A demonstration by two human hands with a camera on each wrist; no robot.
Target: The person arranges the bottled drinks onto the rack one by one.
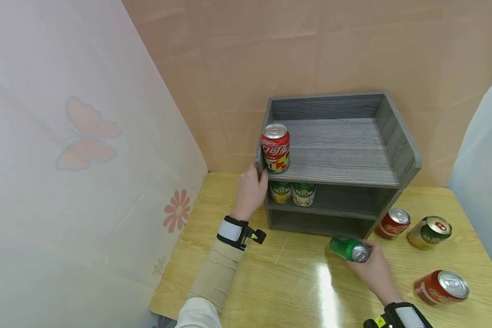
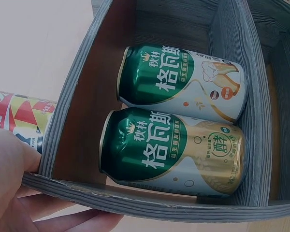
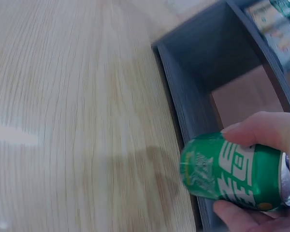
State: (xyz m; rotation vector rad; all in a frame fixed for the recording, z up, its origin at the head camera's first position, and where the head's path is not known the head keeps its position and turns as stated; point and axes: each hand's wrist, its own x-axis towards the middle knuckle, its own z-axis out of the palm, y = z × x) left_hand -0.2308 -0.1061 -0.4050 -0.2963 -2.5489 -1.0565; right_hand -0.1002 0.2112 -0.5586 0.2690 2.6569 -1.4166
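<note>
My right hand grips a green soda can, tilted on its side in front of the shelf's bottom level; in the right wrist view the can lies between thumb and fingers. With my left hand I hold the left side panel of the grey wooden shelf, the thumb by a red cola can and fingers around the panel's outside. That cola can stands upright on the top level at the left. On the middle level, two green kvass cans stand side by side, one gold-bottomed and one white-bottomed.
Right of the shelf on the wooden table are a red can, a green and gold can and, nearer, another red can. A peach backdrop hangs behind the shelf, with a white patterned sheet at left.
</note>
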